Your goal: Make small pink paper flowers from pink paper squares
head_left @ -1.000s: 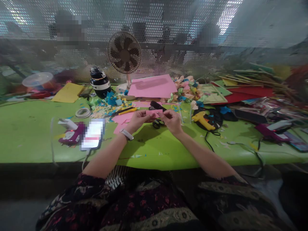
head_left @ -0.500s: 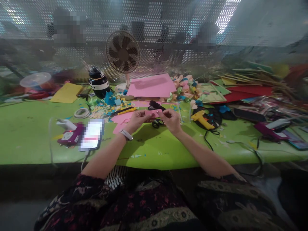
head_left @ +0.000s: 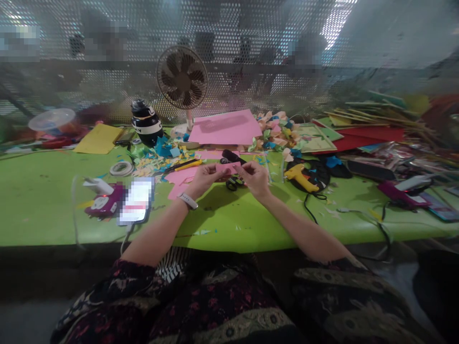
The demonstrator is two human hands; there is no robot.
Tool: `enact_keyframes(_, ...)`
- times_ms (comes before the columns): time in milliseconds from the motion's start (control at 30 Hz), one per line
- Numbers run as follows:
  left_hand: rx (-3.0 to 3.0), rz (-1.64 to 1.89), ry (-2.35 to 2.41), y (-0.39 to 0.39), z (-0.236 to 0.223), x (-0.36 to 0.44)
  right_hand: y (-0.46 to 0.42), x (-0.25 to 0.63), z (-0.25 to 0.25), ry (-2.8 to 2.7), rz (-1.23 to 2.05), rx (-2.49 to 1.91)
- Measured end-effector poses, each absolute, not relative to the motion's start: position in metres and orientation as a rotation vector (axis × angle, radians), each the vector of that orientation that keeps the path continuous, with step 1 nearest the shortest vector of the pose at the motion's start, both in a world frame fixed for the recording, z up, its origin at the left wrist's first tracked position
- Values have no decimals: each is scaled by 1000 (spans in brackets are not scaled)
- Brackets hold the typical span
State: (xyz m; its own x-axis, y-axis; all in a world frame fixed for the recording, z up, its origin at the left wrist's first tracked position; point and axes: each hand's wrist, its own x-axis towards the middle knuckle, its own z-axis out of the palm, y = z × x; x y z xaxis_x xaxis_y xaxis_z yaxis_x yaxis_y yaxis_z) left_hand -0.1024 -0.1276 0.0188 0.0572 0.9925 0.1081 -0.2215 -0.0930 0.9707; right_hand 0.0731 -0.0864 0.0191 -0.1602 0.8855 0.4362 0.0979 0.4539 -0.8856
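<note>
Between my two hands is a small piece of pink paper, raised above the green tabletop. My left hand pinches its left end, thumb along the lower edge. At the right end, the fingertips of my right hand are closed on it. Black-handled scissors lie just beneath, partly covered by the paper and fingers. Pink paper offcuts and a yellow utility knife rest beside my left hand. A large pink sheet lies farther back.
A yellow glue gun on a black round mat lies to the right. On the left are a phone, a purple power strip and a tape roll. A fan and a black bottle stand behind.
Both hands keep their pinch on the pink paper, nearly in the same place. The whole view has shifted very slightly.
</note>
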Motion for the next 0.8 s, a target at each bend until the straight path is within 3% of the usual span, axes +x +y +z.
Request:
enact_keyframes(300, 1144, 1340, 948, -128, 19, -101, -86, 74, 17, -1607, 910, -875)
enact_keyframes(567, 1192, 1331, 984, -128, 18, -102, -74, 77, 12, -1590, 1196, -840)
enact_keyframes(800, 1167, 1327, 987, -127, 17, -103, -75, 75, 9, -1770, 1073, -823)
